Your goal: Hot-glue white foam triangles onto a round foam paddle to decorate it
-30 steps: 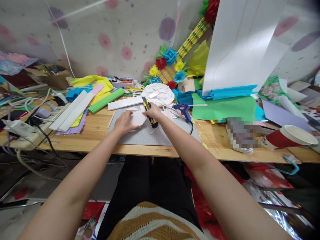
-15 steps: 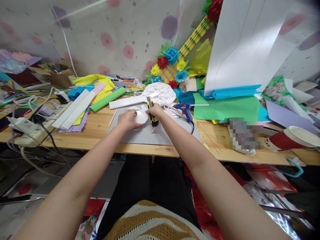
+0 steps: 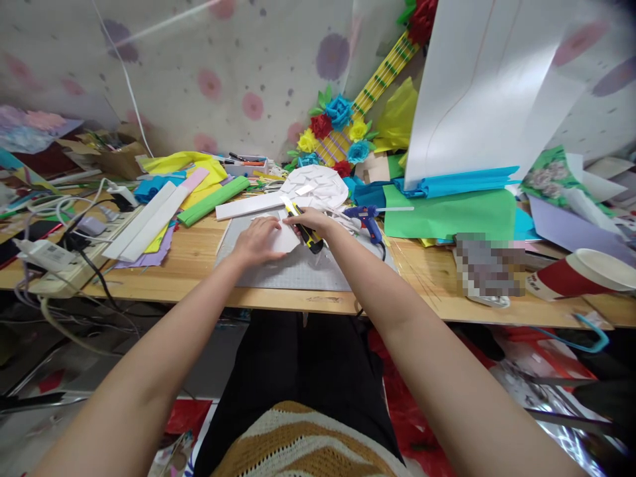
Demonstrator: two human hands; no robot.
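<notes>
A small white piece of card [image 3: 287,244] is at the grey cutting mat [image 3: 268,275], gripped along its left side by the thumb and fingers of my left hand [image 3: 256,242]. Wrapped round a yellow and black utility knife [image 3: 313,242], my right hand [image 3: 314,221] also touches the card's upper edge with its fingertips. The knife tilts, its blade end pointing up and left and its black end down towards the mat. Just behind my hands lies a white disc covered in card scraps [image 3: 318,185]. A long white strip [image 3: 243,207] reaches to its left.
A blue glue gun [image 3: 366,218] lies right of the mat, its cord running off the front edge. A power strip [image 3: 69,275] with tangled cables is at left. Green sheets [image 3: 447,215], a tall white board [image 3: 481,86] and a paper cup [image 3: 581,275] stand right.
The card has come down and slightly right, and my left fingers have spread further over it. My right hand has tilted the knife, its black end swinging right.
</notes>
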